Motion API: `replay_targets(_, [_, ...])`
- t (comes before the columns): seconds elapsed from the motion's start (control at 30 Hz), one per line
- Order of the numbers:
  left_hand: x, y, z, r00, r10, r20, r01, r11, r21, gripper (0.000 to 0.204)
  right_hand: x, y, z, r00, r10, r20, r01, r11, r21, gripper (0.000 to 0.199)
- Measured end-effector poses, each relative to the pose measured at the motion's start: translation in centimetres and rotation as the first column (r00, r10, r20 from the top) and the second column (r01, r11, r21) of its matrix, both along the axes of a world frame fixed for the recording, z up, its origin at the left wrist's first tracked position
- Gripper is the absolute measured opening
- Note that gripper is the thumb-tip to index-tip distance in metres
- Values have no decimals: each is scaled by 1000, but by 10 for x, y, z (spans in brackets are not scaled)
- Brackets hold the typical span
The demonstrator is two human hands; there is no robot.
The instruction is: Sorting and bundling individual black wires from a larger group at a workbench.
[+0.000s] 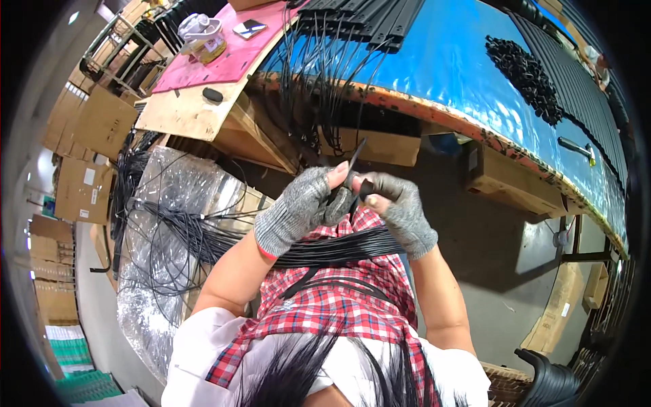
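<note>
Both my hands wear grey knit fingerless gloves and meet in front of my chest. My left hand pinches a thin black strip that sticks up between the fingers. My right hand grips a small black part against the lower end of that strip. A bundle of long black strips lies across my lap under my wrists, over a red checked apron.
A blue-topped workbench holds flat black strips with thin cords hanging off its edge, and a pile of small black parts. A pink sheet with a jug and phone lies at left. Black cords on clear plastic sit left of me.
</note>
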State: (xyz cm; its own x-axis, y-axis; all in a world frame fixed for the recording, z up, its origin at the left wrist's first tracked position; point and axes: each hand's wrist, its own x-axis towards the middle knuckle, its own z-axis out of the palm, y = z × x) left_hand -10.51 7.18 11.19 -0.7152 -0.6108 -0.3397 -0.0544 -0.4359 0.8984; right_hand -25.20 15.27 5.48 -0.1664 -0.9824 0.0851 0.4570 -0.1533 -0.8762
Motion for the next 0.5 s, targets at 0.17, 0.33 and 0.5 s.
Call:
replay_targets(0.17, [2,-11,-6,978,166,124,-109,921,-375,33,12,15,-19,984,-53,-168,82,982,170,19])
replay_targets(0.33, [-9,-1,-8,955,206,215,-113,919,-378,28,16,14,-24,991,-135,-16,136,981,135,15])
replay_targets(0.5, [-19,8,-12,953,246,174,-133,862,-490,25,11,11,-6,982,-186,16,183,975,125,13])
